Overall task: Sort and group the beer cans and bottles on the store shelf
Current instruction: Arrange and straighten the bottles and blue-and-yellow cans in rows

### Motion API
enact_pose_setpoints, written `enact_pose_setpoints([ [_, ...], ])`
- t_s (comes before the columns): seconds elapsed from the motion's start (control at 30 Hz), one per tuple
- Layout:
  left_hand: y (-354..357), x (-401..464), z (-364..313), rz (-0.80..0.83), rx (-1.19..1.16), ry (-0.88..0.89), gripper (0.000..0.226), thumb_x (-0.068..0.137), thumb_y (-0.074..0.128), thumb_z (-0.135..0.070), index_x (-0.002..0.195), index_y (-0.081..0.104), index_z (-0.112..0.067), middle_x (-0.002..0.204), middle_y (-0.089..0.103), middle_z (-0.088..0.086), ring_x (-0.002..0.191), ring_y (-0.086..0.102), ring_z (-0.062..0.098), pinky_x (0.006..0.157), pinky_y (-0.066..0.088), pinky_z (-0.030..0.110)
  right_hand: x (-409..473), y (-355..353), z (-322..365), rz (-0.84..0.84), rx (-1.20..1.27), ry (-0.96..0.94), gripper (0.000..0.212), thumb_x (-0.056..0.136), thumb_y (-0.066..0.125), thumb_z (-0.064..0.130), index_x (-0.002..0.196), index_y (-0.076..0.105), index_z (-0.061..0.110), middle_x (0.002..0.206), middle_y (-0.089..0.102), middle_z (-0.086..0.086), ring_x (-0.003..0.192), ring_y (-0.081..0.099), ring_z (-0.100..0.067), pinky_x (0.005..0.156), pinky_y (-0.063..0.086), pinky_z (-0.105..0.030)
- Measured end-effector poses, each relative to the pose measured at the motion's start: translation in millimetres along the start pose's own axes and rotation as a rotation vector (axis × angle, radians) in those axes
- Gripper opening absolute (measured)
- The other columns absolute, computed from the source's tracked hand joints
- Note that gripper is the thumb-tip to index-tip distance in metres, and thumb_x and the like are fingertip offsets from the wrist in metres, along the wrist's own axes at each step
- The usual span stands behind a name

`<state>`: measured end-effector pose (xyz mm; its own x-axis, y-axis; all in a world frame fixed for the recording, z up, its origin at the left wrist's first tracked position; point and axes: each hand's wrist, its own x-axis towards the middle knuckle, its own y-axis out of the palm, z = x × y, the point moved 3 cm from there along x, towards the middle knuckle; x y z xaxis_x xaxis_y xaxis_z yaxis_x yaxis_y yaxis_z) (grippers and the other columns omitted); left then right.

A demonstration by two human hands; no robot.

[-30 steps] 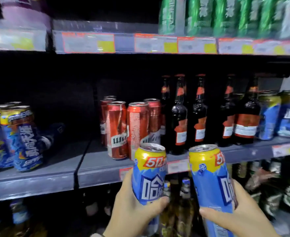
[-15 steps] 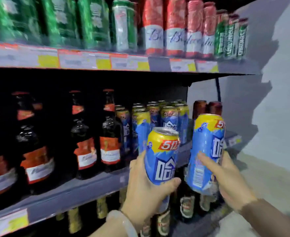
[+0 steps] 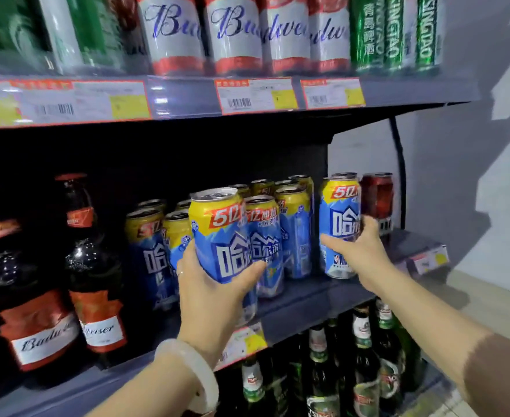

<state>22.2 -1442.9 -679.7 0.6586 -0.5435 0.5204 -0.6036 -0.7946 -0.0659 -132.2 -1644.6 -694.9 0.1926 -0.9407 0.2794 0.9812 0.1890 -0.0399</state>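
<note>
While both hands grip cans, neither is free: left hand (image 3: 214,291), w/ a pale jade-like bangle (image 3: 192,371) on the wrist, wraps fingers and thumb round a blue-and-yellow aluminium beer can (image 3: 222,236), held tilted in front of the grey metal middle shelf (image 3: 305,299); can't tell if its base touches the shelf. Right hand (image 3: 360,248) curls round a second blue-and-yellow beer can (image 3: 339,224) at approx 3 o'clock from the first, upright, base at or just above the shelf at the right end. Between and behind them, at 12–1 o'clock from the left hand, stands a cluster of matching blue-and-yellow cans (image 3: 281,230). A dark red can (image 3: 377,195) sits just behind the right-hand can. At 9 o'clock, dark glass bottles w/ red Budweiser labels (image 3: 94,266) stand on the same shelf. Top shelf, 12 o'clock: red-and-white Budweiser cans (image 3: 232,34), green Tsingtao cans (image 3: 395,31) at its right end, price tags (image 3: 256,94) along the edge. Bottom shelf, 5 o'clock: green glass bottles (image 3: 362,362).
</note>
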Motion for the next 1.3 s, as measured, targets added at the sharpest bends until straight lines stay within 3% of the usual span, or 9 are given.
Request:
enact_pose_setpoints([
  [0.1, 5, 2, 4, -0.032, 0.030, 0.003, 0.066, 0.049, 0.084, -0.045, 0.107, 0.053, -0.039, 0.107, 0.065, -0.003, 0.103, 0.062, 0.018, 0.090, 0.051, 0.044, 21, 13, -10, 0.005, -0.022, 0.044, 0.080, 0.076, 0.076, 0.013, 0.135, 0.022, 0.009, 0.116, 0.048, -0.005, 0.104, 0.051, -0.022, 0.090, 0.043, -0.034],
  [0.2, 8, 1, 8, -0.043, 0.047, 0.027, 0.060, 0.060, 0.086, -0.025, 0.107, 0.051, -0.037, 0.108, 0.063, -0.005, 0.098, 0.062, 0.010, 0.090, 0.051, 0.039, 33, 21, -24, 0.011, -0.053, 0.063, 0.085, 0.079, 0.074, 0.014, 0.141, 0.015, 0.009, 0.119, 0.043, -0.006, 0.105, 0.045, -0.021, 0.089, 0.039, -0.032],
  [0.3, 8, -1, 14, -0.054, 0.040, 0.015, 0.061, 0.061, 0.085, -0.019, 0.110, 0.051, -0.030, 0.105, 0.065, -0.008, 0.094, 0.064, 0.007, 0.089, 0.052, 0.040, 41, 20, -33, 0.041, -0.106, 0.058, 0.093, 0.078, 0.075, 0.019, 0.145, 0.011, 0.012, 0.139, 0.039, -0.008, 0.123, 0.043, -0.025, 0.100, 0.038, -0.036],
  [0.37, 8, -3, 17, -0.058, 0.052, 0.010, 0.064, 0.059, 0.086, -0.022, 0.112, 0.050, -0.029, 0.106, 0.064, -0.008, 0.096, 0.063, 0.009, 0.089, 0.052, 0.041, 40, 15, -33, 0.023, -0.165, 0.050, 0.092, 0.075, 0.077, 0.017, 0.145, 0.017, 0.010, 0.143, 0.038, -0.010, 0.126, 0.042, -0.026, 0.103, 0.036, -0.035],
  [0.5, 11, -10, 18, -0.082, 0.061, -0.003, 0.065, 0.058, 0.086, -0.016, 0.111, 0.050, -0.027, 0.105, 0.063, -0.007, 0.092, 0.061, 0.006, 0.083, 0.050, 0.031, -4, 12, -23, -0.278, -0.288, -0.143, 0.063, 0.079, 0.073, 0.014, 0.133, 0.041, 0.011, 0.128, 0.044, -0.008, 0.120, 0.046, -0.025, 0.096, 0.039, -0.031],
  [0.57, 15, -11, 17, -0.103, 0.075, -0.006, 0.069, 0.058, 0.086, -0.016, 0.116, 0.050, -0.023, 0.109, 0.061, -0.003, 0.096, 0.061, 0.012, 0.088, 0.050, 0.036, -27, 27, -15, -0.201, -0.329, -0.280, 0.052, 0.082, 0.070, 0.024, 0.127, 0.047, 0.012, 0.120, 0.048, -0.002, 0.116, 0.049, -0.020, 0.091, 0.040, -0.027],
  [0.67, 19, -11, 20, -0.132, 0.061, -0.023, 0.075, 0.061, 0.085, -0.017, 0.125, 0.045, -0.017, 0.115, 0.059, 0.001, 0.099, 0.060, 0.014, 0.089, 0.049, 0.035, -29, 54, -12, -0.002, -0.569, -0.172, 0.066, 0.083, 0.065, 0.042, 0.135, 0.036, 0.013, 0.132, 0.048, -0.002, 0.123, 0.046, -0.021, 0.095, 0.040, -0.032],
  [0.87, 19, -12, 19, -0.167, 0.060, -0.024, 0.079, 0.060, 0.086, -0.023, 0.126, 0.043, -0.020, 0.117, 0.057, 0.001, 0.105, 0.058, 0.018, 0.094, 0.049, 0.044, -17, 68, -11, -0.026, -0.733, 0.014, 0.053, 0.081, 0.063, 0.049, 0.111, 0.041, 0.012, 0.116, 0.060, -0.009, 0.108, 0.057, -0.030, 0.075, 0.042, -0.033],
  [1.3, 22, -10, 21, -0.161, 0.034, -0.033, 0.079, 0.060, 0.086, -0.015, 0.125, 0.041, -0.017, 0.114, 0.058, 0.002, 0.099, 0.060, 0.016, 0.083, 0.048, 0.027, 3, 26, -18, -0.016, -0.767, -0.010, 0.062, 0.070, 0.074, 0.052, 0.103, 0.047, 0.007, 0.108, 0.056, -0.011, 0.099, 0.054, -0.030, 0.069, 0.039, -0.033],
])
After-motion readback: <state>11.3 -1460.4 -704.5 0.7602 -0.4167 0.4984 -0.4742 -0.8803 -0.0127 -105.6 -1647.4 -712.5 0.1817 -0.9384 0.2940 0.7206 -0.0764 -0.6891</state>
